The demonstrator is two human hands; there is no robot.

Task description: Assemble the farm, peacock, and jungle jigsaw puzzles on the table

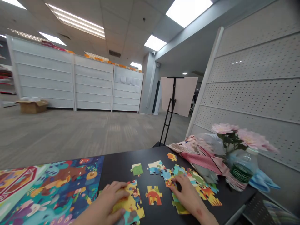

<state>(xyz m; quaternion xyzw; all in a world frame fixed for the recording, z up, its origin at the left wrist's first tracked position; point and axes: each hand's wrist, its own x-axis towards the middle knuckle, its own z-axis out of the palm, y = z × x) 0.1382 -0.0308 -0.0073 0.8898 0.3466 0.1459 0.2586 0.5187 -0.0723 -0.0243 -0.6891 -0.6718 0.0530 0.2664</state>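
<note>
My left hand (112, 198) rests with its fingers apart on a joined section of jigsaw puzzle (136, 200), yellow with a small figure. The palm hides part of that section. My right hand (188, 193) pinches an orange puzzle piece (168, 183) between thumb and forefinger, beside a blue piece (166, 174). Between the hands lies a loose piece with an orange lion (154, 196). Farther back are a green piece (137, 169), a blue-and-white joined pair (156, 167) and a small orange piece (172, 156). Under my right wrist sits a green-yellow piece (180, 207).
Several overlapping pieces (206, 190) are heaped at right. Behind them are a pink cloth bag (208, 161), a plastic bottle (242, 170), pink flowers (250, 137) and a blue cloth (263, 181). A colourful picture sheet (67, 184) covers the table's left. An easel (172, 115) stands beyond the table.
</note>
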